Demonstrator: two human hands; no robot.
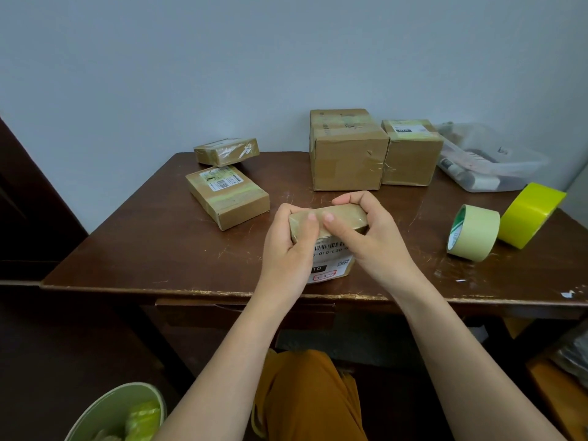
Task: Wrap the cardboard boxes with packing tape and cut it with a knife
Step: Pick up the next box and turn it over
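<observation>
Pale green bin (105, 415) bottom left, crumpled tape scraps inside. Two flat brown taped cardboard boxes on the dark wooden table (127, 249): the far flat box (226, 151) at the back edge, the labelled flat box (227, 196) just in front of it. Centre, near the front edge: small brown cardboard box with barcode label (331, 230), tilted up, gripped by both hands. Left hand (291, 246) curls round its left end, right hand (370, 237) clasps the right end, thumbs pressing the top face. Behind: large taped cardboard box (346, 154), medium cardboard box (410, 154) touching it. Right: clear plastic tub (490, 160), pale green tape roll (474, 232) touching the bright yellow tape roll (531, 214).
</observation>
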